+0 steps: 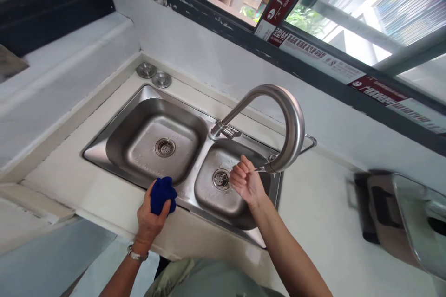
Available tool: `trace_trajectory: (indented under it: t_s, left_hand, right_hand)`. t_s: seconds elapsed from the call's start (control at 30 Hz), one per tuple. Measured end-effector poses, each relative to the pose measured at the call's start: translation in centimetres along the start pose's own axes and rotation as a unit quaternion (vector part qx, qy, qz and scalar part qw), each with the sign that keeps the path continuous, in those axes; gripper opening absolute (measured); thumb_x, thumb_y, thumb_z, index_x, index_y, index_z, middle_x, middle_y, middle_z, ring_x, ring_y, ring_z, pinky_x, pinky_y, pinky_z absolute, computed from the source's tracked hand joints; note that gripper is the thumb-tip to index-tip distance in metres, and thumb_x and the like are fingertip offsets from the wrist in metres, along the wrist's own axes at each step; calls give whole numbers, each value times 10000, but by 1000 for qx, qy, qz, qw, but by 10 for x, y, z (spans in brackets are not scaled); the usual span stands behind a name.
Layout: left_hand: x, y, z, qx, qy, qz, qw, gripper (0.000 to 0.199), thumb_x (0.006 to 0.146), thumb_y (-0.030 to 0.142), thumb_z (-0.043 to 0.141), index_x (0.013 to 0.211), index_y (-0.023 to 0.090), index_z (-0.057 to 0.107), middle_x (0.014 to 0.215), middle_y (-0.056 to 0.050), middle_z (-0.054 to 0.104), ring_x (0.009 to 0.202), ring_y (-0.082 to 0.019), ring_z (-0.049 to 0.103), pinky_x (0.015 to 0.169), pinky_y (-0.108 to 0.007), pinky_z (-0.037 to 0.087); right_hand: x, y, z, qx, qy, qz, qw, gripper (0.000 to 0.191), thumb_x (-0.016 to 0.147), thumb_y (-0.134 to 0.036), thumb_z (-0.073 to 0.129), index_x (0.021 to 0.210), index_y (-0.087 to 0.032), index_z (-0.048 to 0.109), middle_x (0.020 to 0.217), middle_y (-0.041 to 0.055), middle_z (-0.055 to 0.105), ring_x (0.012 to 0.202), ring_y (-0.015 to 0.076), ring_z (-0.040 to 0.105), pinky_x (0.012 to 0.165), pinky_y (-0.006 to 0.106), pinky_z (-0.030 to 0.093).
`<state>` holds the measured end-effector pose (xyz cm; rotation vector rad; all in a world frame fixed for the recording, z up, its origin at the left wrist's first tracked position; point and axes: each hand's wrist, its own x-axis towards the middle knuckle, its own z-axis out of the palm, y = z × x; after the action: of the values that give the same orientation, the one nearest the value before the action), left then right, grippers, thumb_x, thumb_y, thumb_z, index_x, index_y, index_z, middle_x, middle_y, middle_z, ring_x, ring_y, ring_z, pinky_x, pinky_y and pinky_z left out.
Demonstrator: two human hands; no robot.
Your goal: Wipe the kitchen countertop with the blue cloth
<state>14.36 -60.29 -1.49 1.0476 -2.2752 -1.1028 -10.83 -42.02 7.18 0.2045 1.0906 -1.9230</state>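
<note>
My left hand (152,220) grips a bunched blue cloth (163,197) at the front rim of the left basin (128,153). My right hand (246,181) is raised over the right basin (205,190), its fingers curled in and the thumb side upward. Whether anything is inside those fingers is hidden. Just right of it is the outlet end of the tall curved faucet (294,120), with a thin bright sliver between the two that I cannot make out. Water drops lie in both basins, around the left drain (165,147) and the right drain (220,179).
Two round metal sink strainers (161,80) lie on the counter at the back left corner. A faucet lever (232,133) sits at the spout's base. To the right stands an appliance with a glass lid (421,213). A window frame (226,25) runs above the sink.
</note>
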Motion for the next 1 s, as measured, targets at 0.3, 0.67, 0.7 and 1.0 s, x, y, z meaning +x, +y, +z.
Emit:
trace_trajectory:
  t_s: [0.3,0.67,0.7,1.0]
  left_hand:
    - [0,1,1,-4,1,1,1000,685,834,531,621,1415,204,462,1224,-88,705,968,-245,716,834,-342,588]
    - [2,5,-1,-6,0,-6,1000,675,837,520,623,1405,187,472,1216,-99,708,961,-244,716,813,-332,584]
    - [2,5,0,-6,0,-7,1000,677,835,522,625,1404,188,472,1207,-99,712,955,-245,717,807,-333,585]
    - [0,5,1,-16,-1,-26,1000,709,825,546,619,1418,192,461,1206,-99,711,964,-252,711,827,-345,578]
  right_hand:
    - [-59,42,-102,-125,222,78,964,345,805,-467,751,662,-198,589,623,26,634,491,118,565,470,233,530]
    - [-58,64,-124,-154,275,36,948,296,752,-441,760,856,-164,744,1133,143,714,1221,305,587,1141,449,404]
    - [-55,62,-122,-158,281,28,946,272,741,-425,763,864,-183,749,1155,116,710,1282,297,537,1181,444,344]
    - [-11,25,-40,22,104,12,994,260,885,-357,584,963,-150,721,1116,136,719,1116,246,650,1010,395,535]
